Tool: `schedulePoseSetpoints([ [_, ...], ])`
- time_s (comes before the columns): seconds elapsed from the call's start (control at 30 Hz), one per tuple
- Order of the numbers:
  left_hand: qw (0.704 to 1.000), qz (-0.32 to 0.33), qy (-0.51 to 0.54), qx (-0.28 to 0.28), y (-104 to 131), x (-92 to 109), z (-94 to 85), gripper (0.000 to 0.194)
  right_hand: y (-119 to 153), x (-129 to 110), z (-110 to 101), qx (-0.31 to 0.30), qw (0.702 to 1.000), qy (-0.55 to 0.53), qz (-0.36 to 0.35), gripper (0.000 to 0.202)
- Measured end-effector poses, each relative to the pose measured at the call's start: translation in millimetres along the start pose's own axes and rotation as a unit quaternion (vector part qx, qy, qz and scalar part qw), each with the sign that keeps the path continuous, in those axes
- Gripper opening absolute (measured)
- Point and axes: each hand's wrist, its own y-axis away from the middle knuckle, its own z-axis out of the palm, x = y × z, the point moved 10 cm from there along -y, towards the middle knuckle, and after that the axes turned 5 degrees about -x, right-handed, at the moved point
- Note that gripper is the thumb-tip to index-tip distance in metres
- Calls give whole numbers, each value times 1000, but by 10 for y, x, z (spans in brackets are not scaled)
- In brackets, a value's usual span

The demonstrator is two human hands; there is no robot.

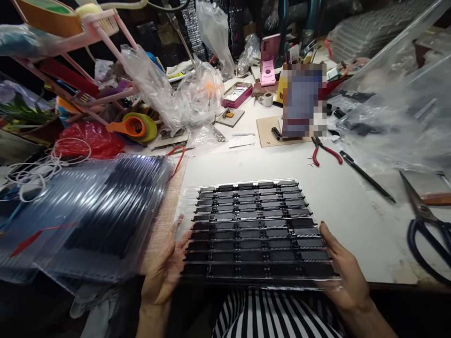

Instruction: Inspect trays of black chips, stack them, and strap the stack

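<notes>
While both hands support the load from opposite sides, the clear plastic tray sits in front of the operator's body, at the near edge of the white worktable. The tray carries rows of black toothed parts, set lengthwise across its width. The left hand is clamped on the tray's left side; the right hand grips the right side, its thumb along the edge. Fingers under the tray are hidden, and whether its underside touches the worktable cannot be told. Judged from this grip, the step in hand is two-handed handling of a loaded tray. The next move calls for equal support at both sides and a level attitude, since a tilt could shift the parts. A stack of similar trays lies to the left of the held tray, near the left hand; allow clearance there, as the edges could catch. Pliers and a slim black tool lie beyond the right hand, with large scissors farther to the right.
</notes>
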Motion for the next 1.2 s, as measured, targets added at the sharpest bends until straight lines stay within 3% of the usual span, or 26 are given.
schedulePoseSetpoints([
  [0.23,999,19,-29,28,-11,28,-24,61,-38,0,68,-30,999,-21,4,23],
  [0.43,999,18,-28,43,-19,19,-70,57,-36,15,30,-17,999,-41,6,19],
  [0.7,998,22,-17,54,-20,13,-85,58,-34,-18,-140,35,998,-42,-9,14],
  [0.9,997,30,-23,68,-21,50,-106,62,207,-95,-267,184,978,-57,-78,32],
  [0.97,997,31,-10,63,-18,45,-106,61,280,-109,-259,208,972,-56,-98,32],
  [1.07,998,32,-2,58,-13,36,-108,60,285,-98,-279,213,970,-52,-105,29],
  [1.2,997,39,-10,62,-13,42,-104,57,163,-93,-332,175,979,-27,-99,26],
])
